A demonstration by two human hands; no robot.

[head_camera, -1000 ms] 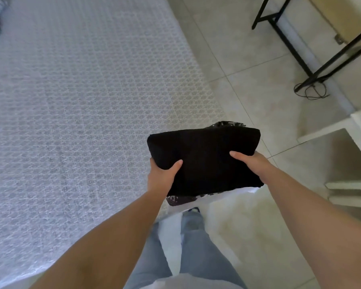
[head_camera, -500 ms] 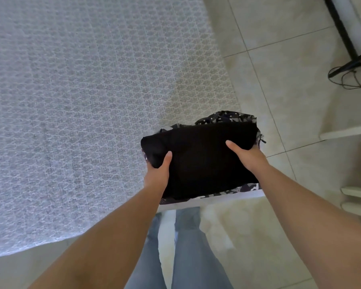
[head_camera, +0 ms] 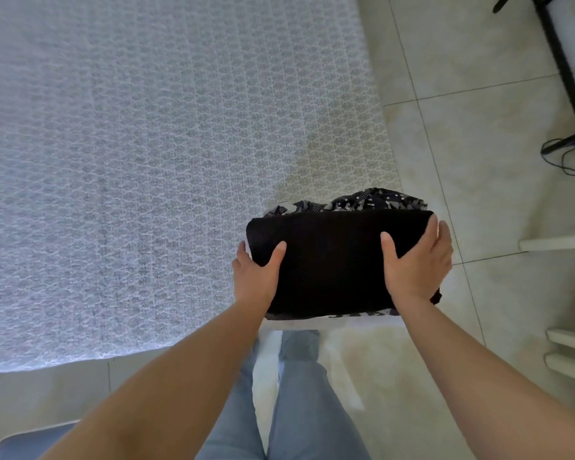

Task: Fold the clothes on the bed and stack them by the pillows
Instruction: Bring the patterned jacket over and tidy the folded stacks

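Bed (head_camera: 146,161) slides left of the fingers; both hands, left hand (head_camera: 256,280) and right hand (head_camera: 419,263), still clasp 2 folded garments (head_camera: 332,260), now carried toward the pillows.

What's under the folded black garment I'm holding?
Beneath the black garment, a dark patterned garment peeks out at the far and near edges. The rest of it, and anything below, is covered.

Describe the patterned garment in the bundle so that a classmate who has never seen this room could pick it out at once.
Start at the white textured bed and go to its corner nearest the tiled floor, where the left hand and right hand grip a folded bundle. The patterned garment lies under the plain black garment, showing along the edges. Its dark fabric carries pale dots and shapes.
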